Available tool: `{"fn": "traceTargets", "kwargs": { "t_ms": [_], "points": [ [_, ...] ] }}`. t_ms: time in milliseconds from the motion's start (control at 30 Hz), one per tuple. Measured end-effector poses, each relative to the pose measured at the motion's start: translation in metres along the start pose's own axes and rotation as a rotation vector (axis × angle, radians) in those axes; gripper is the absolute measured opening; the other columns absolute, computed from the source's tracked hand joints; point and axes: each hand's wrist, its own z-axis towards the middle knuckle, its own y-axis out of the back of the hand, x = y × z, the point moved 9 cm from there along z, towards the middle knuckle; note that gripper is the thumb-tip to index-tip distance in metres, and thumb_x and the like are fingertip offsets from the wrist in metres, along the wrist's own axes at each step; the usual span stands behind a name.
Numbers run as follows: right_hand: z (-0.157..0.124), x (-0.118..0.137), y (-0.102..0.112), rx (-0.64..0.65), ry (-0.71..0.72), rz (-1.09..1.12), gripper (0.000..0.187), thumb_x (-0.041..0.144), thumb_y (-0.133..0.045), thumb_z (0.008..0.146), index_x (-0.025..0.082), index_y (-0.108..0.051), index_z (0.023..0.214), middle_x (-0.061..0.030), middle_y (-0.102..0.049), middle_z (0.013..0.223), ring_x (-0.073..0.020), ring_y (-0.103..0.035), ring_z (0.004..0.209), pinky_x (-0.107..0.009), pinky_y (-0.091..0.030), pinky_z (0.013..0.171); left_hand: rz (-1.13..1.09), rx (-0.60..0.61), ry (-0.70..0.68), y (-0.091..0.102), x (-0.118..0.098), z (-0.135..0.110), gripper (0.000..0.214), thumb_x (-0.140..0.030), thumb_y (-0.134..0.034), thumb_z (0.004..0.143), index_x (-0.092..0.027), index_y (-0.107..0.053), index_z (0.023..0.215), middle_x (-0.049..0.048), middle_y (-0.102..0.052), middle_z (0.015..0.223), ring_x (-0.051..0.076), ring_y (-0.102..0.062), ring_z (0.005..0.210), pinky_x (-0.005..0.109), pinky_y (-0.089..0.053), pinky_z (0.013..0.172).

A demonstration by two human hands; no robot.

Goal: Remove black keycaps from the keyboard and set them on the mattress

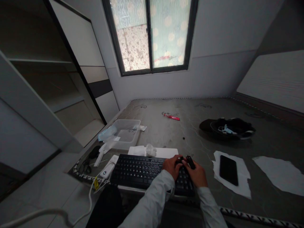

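Note:
A black keyboard (139, 171) lies at the near edge of a bare grey mattress (190, 129). Both my hands are over its right end. My left hand (173, 166) pinches a small dark part, maybe a keycap, against the keys. My right hand (199, 174) holds a small black tool (190, 161) that sticks up between the two hands. What the dark part is cannot be made out.
A black phone (228, 169) lies on torn white paper (243, 186) right of the keyboard. Further right is another white sheet (280, 174). A clear plastic box (125, 133), a power bank (107, 170) with a white cable, a red wrapper (171, 117) and a black cap (228, 127) also lie around.

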Motion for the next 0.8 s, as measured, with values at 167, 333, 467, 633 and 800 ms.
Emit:
{"fn": "traceTargets", "kwargs": {
  "t_ms": [167,333,467,633,800],
  "points": [
    [-0.001,-0.002,0.001,-0.014,-0.021,0.005,0.052,0.062,-0.063,0.072,0.020,-0.075,0.100,-0.0082,-0.074,0.093,-0.0282,-0.068,0.092,-0.032,-0.051,0.078,-0.012,0.006,0.013,0.001,-0.002,0.000,0.043,-0.018,-0.062,0.081,-0.031,-0.059,0.122,-0.0026,-0.073,0.104,0.019,-0.068,0.093,0.033,-0.051,0.091],
    [-0.001,0.001,0.003,-0.036,-0.016,0.024,0.054,0.061,-0.064,0.072,0.019,-0.073,0.104,-0.0087,-0.074,0.097,-0.0284,-0.067,0.095,-0.032,-0.050,0.082,-0.009,0.037,0.003,0.001,-0.005,0.000,0.045,-0.018,-0.059,0.082,-0.034,-0.057,0.124,-0.0040,-0.073,0.105,0.018,-0.067,0.094,0.033,-0.051,0.092],
    [-0.001,-0.001,0.001,-0.010,-0.027,0.030,0.055,0.063,-0.064,0.071,0.018,-0.073,0.101,-0.0081,-0.074,0.092,-0.0284,-0.067,0.093,-0.033,-0.049,0.081,0.026,0.047,0.037,-0.001,-0.001,0.000,0.045,-0.022,-0.060,0.082,-0.033,-0.056,0.125,-0.0032,-0.073,0.104,0.019,-0.067,0.094,0.035,-0.052,0.091],
    [0.000,0.000,0.000,0.021,-0.013,0.051,0.056,0.062,-0.066,0.071,0.018,-0.073,0.105,-0.0071,-0.074,0.092,-0.0274,-0.067,0.093,-0.032,-0.049,0.082,0.042,0.023,0.070,-0.003,0.008,0.000,0.047,-0.022,-0.063,0.081,-0.033,-0.056,0.125,-0.0034,-0.073,0.102,0.018,-0.067,0.085,0.033,-0.052,0.085],
    [0.001,-0.002,-0.001,0.036,-0.029,0.082,0.061,0.062,-0.066,0.070,0.018,-0.071,0.112,-0.0080,-0.074,0.097,-0.0280,-0.066,0.096,-0.035,-0.048,0.087,0.031,0.008,0.072,-0.005,0.009,0.000,0.044,-0.027,-0.065,0.081,-0.033,-0.057,0.123,-0.0040,-0.073,0.098,0.016,-0.065,0.076,0.032,-0.052,0.081]
  ]
}}
